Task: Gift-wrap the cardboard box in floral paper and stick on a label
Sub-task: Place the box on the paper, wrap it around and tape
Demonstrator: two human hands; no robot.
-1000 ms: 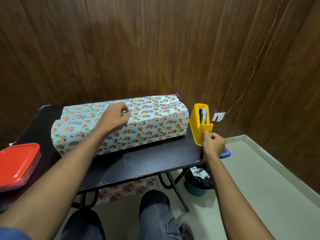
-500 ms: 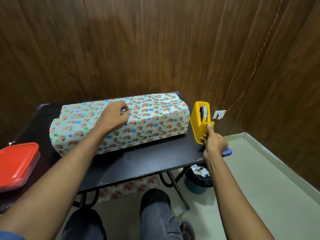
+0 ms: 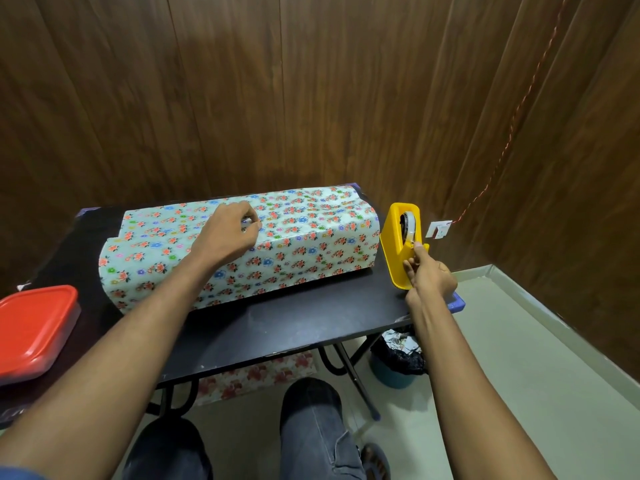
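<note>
A long box covered in floral paper (image 3: 294, 251) lies across the black table (image 3: 294, 327). My left hand (image 3: 225, 233) rests on top of it, fingers curled, pressing the paper down near the seam. At the table's right end stands a yellow tape dispenser (image 3: 394, 251) with a roll of clear tape (image 3: 408, 225). My right hand (image 3: 427, 275) is at the dispenser's front, thumb and fingers pinched on the tape end at the cutter.
A red-lidded container (image 3: 33, 334) sits at the table's left edge. Under the table lie a floral paper scrap (image 3: 256, 375) and a blue bin (image 3: 398, 358) with a black liner. A white wall socket (image 3: 439, 229) with a red cord is behind the dispenser. Wood-panelled walls stand close.
My right hand has risen from the dispenser's lower front to the cutter and pinched the tape end. My left hand has stayed on the wrapped box.
</note>
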